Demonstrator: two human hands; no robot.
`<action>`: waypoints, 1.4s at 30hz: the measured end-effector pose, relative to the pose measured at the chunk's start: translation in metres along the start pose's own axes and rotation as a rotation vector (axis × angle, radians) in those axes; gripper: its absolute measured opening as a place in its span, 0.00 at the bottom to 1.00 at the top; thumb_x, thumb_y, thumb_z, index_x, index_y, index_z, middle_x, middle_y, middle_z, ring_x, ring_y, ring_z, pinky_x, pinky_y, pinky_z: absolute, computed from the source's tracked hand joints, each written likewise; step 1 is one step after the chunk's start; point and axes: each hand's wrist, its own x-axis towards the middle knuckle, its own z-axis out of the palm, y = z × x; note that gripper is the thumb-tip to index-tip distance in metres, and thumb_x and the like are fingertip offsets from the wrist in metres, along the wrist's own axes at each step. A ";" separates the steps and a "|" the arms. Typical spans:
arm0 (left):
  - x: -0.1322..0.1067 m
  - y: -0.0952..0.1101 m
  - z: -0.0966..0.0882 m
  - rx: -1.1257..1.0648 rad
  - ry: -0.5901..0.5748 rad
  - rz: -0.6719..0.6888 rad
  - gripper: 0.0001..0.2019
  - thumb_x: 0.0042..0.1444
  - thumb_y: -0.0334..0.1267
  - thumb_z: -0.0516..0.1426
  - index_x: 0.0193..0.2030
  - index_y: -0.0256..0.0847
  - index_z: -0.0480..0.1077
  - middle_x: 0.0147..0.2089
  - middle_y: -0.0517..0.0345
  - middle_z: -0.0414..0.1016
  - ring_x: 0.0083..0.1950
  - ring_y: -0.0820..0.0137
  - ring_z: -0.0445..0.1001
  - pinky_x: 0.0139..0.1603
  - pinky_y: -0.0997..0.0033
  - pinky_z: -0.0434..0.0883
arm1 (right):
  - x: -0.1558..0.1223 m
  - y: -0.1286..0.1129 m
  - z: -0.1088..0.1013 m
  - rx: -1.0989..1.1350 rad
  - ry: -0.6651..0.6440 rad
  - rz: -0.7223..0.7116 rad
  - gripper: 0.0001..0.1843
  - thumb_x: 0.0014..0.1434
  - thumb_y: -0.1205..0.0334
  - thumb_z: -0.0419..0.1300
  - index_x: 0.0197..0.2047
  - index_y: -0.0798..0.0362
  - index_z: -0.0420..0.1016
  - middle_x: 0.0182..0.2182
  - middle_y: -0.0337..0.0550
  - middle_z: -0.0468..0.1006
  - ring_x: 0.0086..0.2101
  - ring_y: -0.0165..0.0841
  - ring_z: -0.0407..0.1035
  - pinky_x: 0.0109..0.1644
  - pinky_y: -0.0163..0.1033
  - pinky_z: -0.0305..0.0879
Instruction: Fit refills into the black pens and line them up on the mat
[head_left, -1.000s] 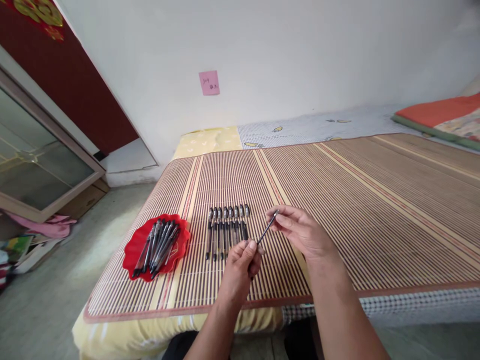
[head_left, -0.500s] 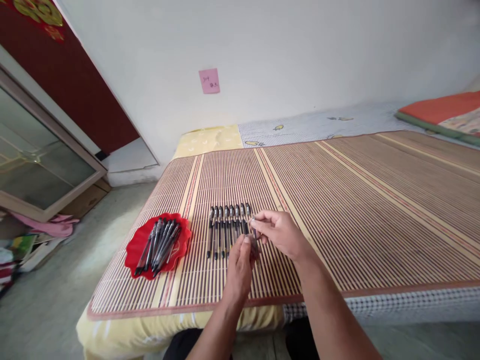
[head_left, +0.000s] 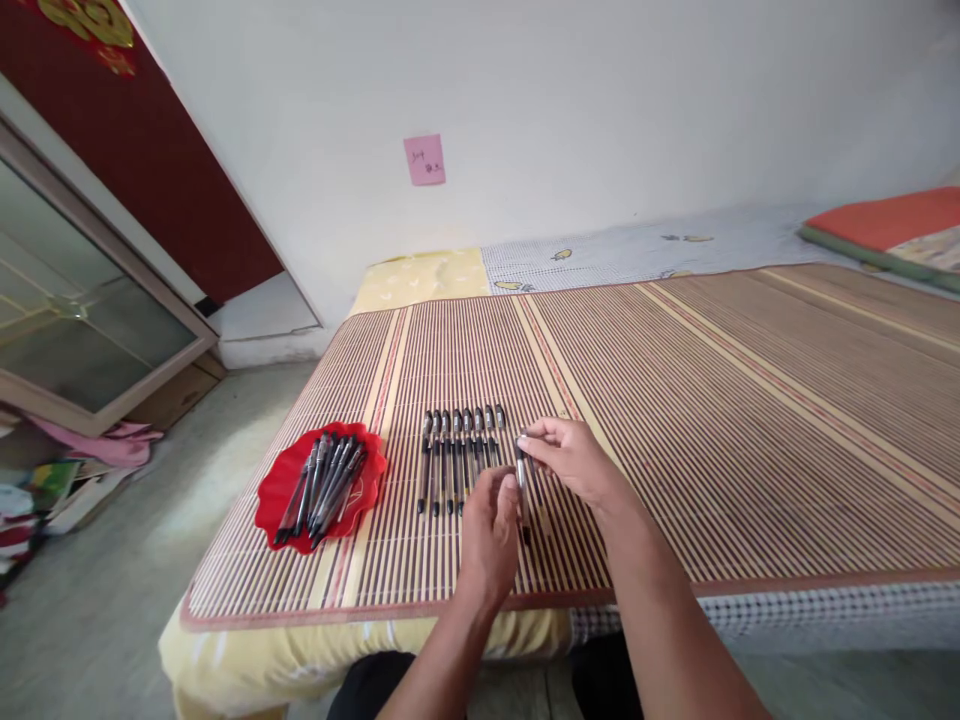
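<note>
A black-capped clear pen (head_left: 523, 492) slants down from my right hand (head_left: 566, 455), whose thumb and fingers pinch its upper end. Just left of this pen is my left hand (head_left: 489, 525), thumb apart from its loosely bent fingers, with no pen visible in its grasp. Several similar pens lie side by side in a row (head_left: 457, 450), caps pointing toward the wall. My left hand covers the lower ends of the rightmost ones. On a red scalloped plate (head_left: 274, 490) to the left, more pens (head_left: 326, 485) lie in a loose pile.
A striped bamboo mat (head_left: 675, 430) covers the bed, with yellow sheet (head_left: 360, 640) showing at the near edge. Folded orange and green bedding (head_left: 885, 222) lies at far right. A pink note (head_left: 424, 160) is on the wall. A glass-paned door (head_left: 82, 290) stands at left.
My left hand has drawn slightly away from the held pen, which now shows more fully. My right hand has shifted a little right with the pen. The view has moved slightly.
</note>
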 end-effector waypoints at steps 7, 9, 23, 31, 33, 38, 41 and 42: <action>0.005 -0.001 -0.014 0.410 0.183 0.228 0.07 0.65 0.32 0.54 0.43 0.40 0.74 0.41 0.51 0.78 0.43 0.62 0.76 0.46 0.62 0.72 | 0.020 0.021 -0.002 -0.179 0.063 0.080 0.07 0.55 0.60 0.62 0.29 0.54 0.74 0.19 0.35 0.71 0.21 0.29 0.64 0.27 0.35 0.59; 0.005 -0.004 -0.014 0.549 0.129 0.339 0.08 0.63 0.27 0.54 0.43 0.40 0.74 0.43 0.50 0.78 0.46 0.60 0.76 0.49 0.58 0.73 | 0.027 0.026 0.004 -0.187 0.068 0.088 0.06 0.56 0.61 0.61 0.29 0.54 0.74 0.19 0.36 0.72 0.21 0.29 0.65 0.27 0.34 0.60; 0.000 -0.014 -0.006 0.990 -0.133 0.458 0.13 0.57 0.24 0.60 0.47 0.39 0.73 0.54 0.46 0.76 0.68 0.47 0.66 0.69 0.36 0.65 | 0.027 0.032 0.015 -0.497 0.098 0.088 0.13 0.53 0.70 0.64 0.42 0.58 0.83 0.31 0.47 0.85 0.31 0.35 0.78 0.35 0.34 0.66; -0.006 -0.016 -0.005 1.094 -0.194 0.464 0.14 0.56 0.21 0.57 0.46 0.39 0.74 0.58 0.45 0.75 0.72 0.46 0.62 0.72 0.35 0.60 | 0.025 0.035 0.015 -0.545 0.078 0.066 0.17 0.54 0.72 0.63 0.47 0.61 0.82 0.28 0.45 0.83 0.30 0.34 0.76 0.35 0.35 0.65; -0.005 -0.017 -0.005 1.109 -0.176 0.475 0.17 0.55 0.19 0.55 0.46 0.41 0.74 0.57 0.47 0.76 0.71 0.47 0.63 0.71 0.34 0.61 | 0.026 0.037 0.016 -0.549 0.079 0.063 0.19 0.54 0.73 0.62 0.49 0.62 0.82 0.29 0.47 0.83 0.31 0.34 0.76 0.36 0.35 0.66; -0.002 -0.014 -0.004 1.091 -0.139 0.462 0.15 0.57 0.20 0.55 0.45 0.41 0.75 0.55 0.46 0.77 0.71 0.46 0.63 0.71 0.30 0.60 | 0.026 0.034 0.020 -0.549 0.094 0.054 0.18 0.55 0.74 0.60 0.48 0.58 0.83 0.30 0.45 0.84 0.32 0.34 0.77 0.37 0.34 0.66; -0.003 -0.011 -0.003 1.083 -0.138 0.448 0.13 0.58 0.22 0.56 0.46 0.39 0.75 0.55 0.44 0.77 0.72 0.44 0.62 0.71 0.28 0.57 | 0.026 0.029 0.022 -0.582 0.107 0.049 0.18 0.55 0.76 0.59 0.47 0.60 0.83 0.31 0.48 0.84 0.34 0.35 0.77 0.39 0.35 0.67; -0.003 -0.010 -0.002 1.088 -0.153 0.446 0.13 0.57 0.22 0.58 0.46 0.39 0.75 0.56 0.44 0.77 0.72 0.43 0.62 0.71 0.28 0.57 | 0.026 0.028 0.023 -0.592 0.111 0.051 0.18 0.55 0.76 0.59 0.46 0.60 0.83 0.33 0.49 0.85 0.35 0.36 0.78 0.39 0.35 0.67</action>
